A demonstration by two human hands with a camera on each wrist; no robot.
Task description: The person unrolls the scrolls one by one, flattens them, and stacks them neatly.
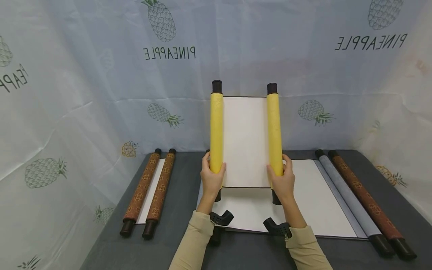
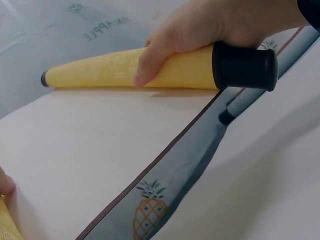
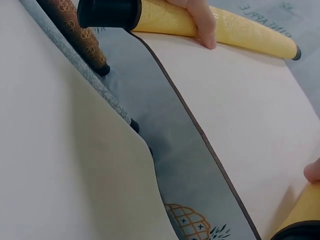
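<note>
- Head view: a yellow scroll (image 1: 245, 140) is held upright above the middle of the grey table (image 1: 182, 187), partly unrolled, with white paper stretched between its two yellow rolls. The left roll is gripped near its lower end by the left hand (image 1: 212, 179), fingers curled round it; the right roll is gripped in the same way by the right hand (image 1: 282, 180). Dark end caps are seen at the top of both rolls.
- Beneath the hands, a wide white sheet (image 1: 314, 198) is spread flat on the table and runs toward the right edge, where a grey roll (image 1: 347, 195) and a brown patterned roll (image 1: 366, 198) lie side by side. Near the left edge a brown scroll (image 1: 152, 189) lies almost closed, a narrow strip of white showing between its two rolls. A pineapple-printed cloth (image 1: 101, 75) is hung behind and beside the table.
- Left wrist view: the left hand (image 2: 200, 30) is wrapped round the yellow roll just beside its black cap (image 2: 245, 66); the grip is closed on the roll.
- Right wrist view: the fingers (image 3: 202, 22) of the right hand are curled over the other yellow roll, next to its black cap (image 3: 107, 12); the grip holds that roll.
</note>
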